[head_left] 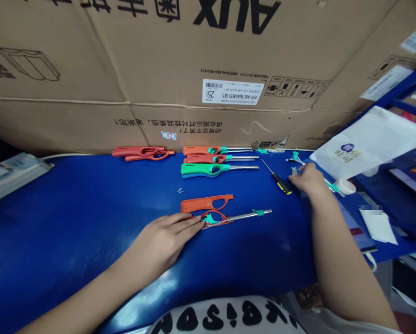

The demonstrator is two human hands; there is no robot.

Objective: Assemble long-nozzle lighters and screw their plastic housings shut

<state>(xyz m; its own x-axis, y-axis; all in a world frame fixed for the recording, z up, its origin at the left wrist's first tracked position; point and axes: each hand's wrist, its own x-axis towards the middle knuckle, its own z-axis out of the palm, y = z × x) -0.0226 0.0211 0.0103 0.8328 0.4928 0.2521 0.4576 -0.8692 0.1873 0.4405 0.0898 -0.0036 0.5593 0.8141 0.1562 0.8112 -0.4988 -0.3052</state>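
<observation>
**Opened lighter under the left fingertips**

The left hand (162, 234) lay flat, fingers spread, touching the opened gas lighter (225, 217) at its two o'clock. The right hand (307, 178), curled on small parts (294, 160), sat beside a screwdriver (277, 179) on the desk (72, 208).

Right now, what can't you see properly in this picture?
- Head view: what the right hand touches; its fingers cover small clear and teal bits.
- Head view: the open lighter handle end sits under the left hand fingertips.
- Head view: the cardboard box print is cut off at the top edge.
- Head view: a blurred patch hides something right of the blue table.
</observation>
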